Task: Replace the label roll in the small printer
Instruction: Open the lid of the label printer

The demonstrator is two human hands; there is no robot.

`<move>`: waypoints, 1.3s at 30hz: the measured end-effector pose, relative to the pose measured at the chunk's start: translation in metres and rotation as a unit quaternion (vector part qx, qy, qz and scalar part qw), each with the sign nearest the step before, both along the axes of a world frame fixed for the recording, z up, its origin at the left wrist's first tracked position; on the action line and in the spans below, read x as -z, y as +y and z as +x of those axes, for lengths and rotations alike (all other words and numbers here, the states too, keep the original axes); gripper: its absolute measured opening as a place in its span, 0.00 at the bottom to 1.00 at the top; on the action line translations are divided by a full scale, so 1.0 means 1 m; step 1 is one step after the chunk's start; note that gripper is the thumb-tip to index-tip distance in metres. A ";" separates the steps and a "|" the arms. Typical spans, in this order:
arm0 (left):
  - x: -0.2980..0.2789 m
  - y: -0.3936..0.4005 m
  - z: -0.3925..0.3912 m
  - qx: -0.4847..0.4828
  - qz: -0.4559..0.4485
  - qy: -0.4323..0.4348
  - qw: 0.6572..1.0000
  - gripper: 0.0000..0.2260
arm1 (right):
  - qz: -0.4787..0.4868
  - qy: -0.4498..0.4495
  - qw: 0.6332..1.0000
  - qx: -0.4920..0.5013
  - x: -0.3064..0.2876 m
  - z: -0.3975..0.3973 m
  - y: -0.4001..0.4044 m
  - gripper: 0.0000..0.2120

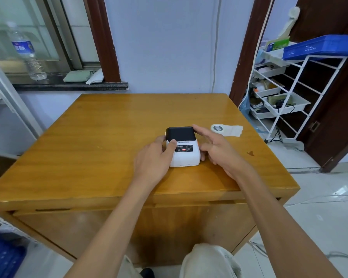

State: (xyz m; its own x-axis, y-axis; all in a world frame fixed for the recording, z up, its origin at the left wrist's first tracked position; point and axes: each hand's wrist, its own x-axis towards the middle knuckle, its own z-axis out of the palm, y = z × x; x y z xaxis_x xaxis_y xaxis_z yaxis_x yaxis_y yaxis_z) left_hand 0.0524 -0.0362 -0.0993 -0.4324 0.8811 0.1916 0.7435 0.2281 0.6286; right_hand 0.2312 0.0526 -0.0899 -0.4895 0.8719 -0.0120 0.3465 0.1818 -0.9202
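Note:
A small white printer point(186, 156) with a closed black lid stands in the middle of the wooden table point(100, 141). My left hand point(155, 157) grips its left side, thumb resting on the front panel. My right hand point(217, 149) is on the right side, with the index finger touching the lid's right corner and the other fingers spread. A white label roll point(219, 128) with a loose strip of labels lies flat on the table behind and to the right of the printer.
A white wire rack point(285, 93) with trays and a blue crate stands right of the table. A water bottle point(26, 53) and folded cloths sit on the window ledge at the back left. The table's front edge is just before my forearms.

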 end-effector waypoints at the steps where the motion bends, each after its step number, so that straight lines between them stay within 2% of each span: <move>1: -0.001 -0.001 0.000 0.001 0.001 -0.004 1.000 0.24 | -0.006 0.005 1.000 -0.003 -0.001 0.001 0.000 0.33; 17: 0.001 0.001 -0.003 0.029 0.021 -0.045 0.998 0.18 | 0.000 0.003 1.000 -0.030 0.001 0.002 0.006 0.34; 26: 0.001 0.001 -0.005 0.039 0.030 -0.099 0.994 0.19 | 0.067 -0.027 0.997 -0.029 0.005 0.000 0.001 0.30; 32: 0.000 -0.002 -0.002 0.040 0.028 -0.091 0.995 0.21 | 0.081 -0.053 0.995 -0.035 -0.002 0.001 -0.005 0.31; 36: -0.001 -0.002 -0.001 0.035 0.025 -0.075 0.996 0.21 | 0.088 -0.012 0.996 -0.017 0.003 0.002 -0.008 0.29; 39: -0.003 -0.003 0.001 0.038 0.021 -0.054 0.998 0.20 | 0.042 0.030 0.999 0.003 0.002 0.002 -0.010 0.27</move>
